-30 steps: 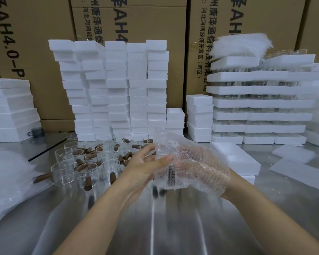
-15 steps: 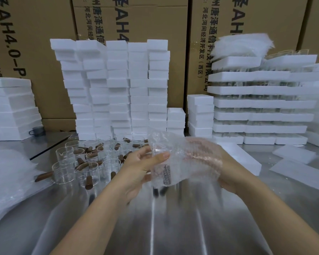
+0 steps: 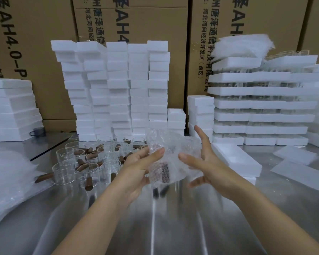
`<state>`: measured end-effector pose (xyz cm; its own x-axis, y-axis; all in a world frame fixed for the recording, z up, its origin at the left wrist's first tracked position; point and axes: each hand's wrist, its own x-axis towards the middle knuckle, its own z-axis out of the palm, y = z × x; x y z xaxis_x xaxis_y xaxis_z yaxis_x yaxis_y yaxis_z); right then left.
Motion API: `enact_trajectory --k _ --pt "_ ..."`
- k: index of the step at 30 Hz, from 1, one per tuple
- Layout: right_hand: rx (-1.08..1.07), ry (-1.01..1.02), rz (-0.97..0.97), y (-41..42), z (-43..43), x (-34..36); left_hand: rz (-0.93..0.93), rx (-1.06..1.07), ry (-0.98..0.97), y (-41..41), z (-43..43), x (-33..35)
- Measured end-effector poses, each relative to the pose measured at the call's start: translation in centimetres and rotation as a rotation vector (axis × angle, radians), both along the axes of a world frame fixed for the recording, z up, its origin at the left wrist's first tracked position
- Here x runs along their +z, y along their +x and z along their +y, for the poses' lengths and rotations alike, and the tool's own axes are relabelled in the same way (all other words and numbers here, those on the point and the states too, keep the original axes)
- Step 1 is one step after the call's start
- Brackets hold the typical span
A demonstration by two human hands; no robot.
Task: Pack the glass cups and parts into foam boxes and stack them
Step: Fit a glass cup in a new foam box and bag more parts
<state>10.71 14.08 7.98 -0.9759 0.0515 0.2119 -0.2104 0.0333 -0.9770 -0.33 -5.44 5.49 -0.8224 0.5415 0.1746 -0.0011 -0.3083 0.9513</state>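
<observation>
Head view: both forearms reach in from the near edge over a metal table (image 3: 155, 227). The left hand (image 3: 136, 168) grasps the wrapped cup (image 3: 166, 155), a bundle of clear bubble wrap held above the table at centre. The left thumb lies across the near face of the wrap and the fingers curl behind it. A brown handle (image 3: 164, 172) shows through the lower part of the wrap. The right hand (image 3: 204, 162) is released, with fingers straight and spread, just right of the bundle. Its thumb tip lies at the edge of the wrap; contact cannot be confirmed.

Left of the hands, a group of glass cups (image 3: 85, 162) with brown handles stands on the table, some upright and some handles lying between them. A pile of bubble-wrap sheets (image 3: 7, 177) covers the near left of the table.

Right of the hands, an open foam box (image 3: 236, 159) sits on the table. Flat foam lids (image 3: 298, 168) lie farther right.

At the far centre, tall columns of small foam boxes (image 3: 118, 89) stand side by side. At the far right, long foam trays (image 3: 261, 103) are stacked in layers with glassware visible between them, and loose wrap sheets (image 3: 243, 46) rest on top. A lower foam stack (image 3: 11, 111) stands at the far left, with a small dark cup (image 3: 37, 131) beside it. Printed cardboard cartons (image 3: 136, 19) form the background.
</observation>
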Motion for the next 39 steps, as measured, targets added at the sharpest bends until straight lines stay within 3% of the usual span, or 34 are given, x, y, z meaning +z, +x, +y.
enact_trajectory --k 3,5,8,10,15,20,27,34,39 --pt "0.108 -0.050 -0.048 -0.1 -0.2 -0.5 0.017 -0.027 -0.029 0.3 0.2 -0.2" --pt "0.126 0.030 -0.059 -0.4 -0.5 -1.1 0.021 -0.009 -0.053 0.6 0.6 -0.3" --pt "-0.035 0.241 0.023 -1.1 -0.9 -1.6 0.010 0.003 -0.073 1.2 1.0 -0.4" --pt "-0.125 0.258 0.099 -1.5 -0.5 -1.6 0.046 -0.027 -0.076 1.2 0.8 -0.1" --pt "-0.194 0.144 0.098 -1.6 1.2 -1.0 0.041 -0.041 -0.095 0.7 0.0 0.3" --pt "-0.122 -0.053 0.091 -1.4 1.8 -0.7 0.020 -0.131 -0.091 1.2 0.2 0.6" --pt "-0.120 -0.154 0.178 -1.2 0.4 -0.6 -0.207 -0.200 0.087 1.9 0.9 0.8" --pt "-0.318 0.270 0.422 -1.2 -0.8 -1.1 -0.349 -0.218 0.111 2.6 1.0 1.0" --pt "-0.269 0.485 0.442 -0.7 -1.4 -1.3 -0.351 -0.366 0.111 2.8 1.1 0.7"
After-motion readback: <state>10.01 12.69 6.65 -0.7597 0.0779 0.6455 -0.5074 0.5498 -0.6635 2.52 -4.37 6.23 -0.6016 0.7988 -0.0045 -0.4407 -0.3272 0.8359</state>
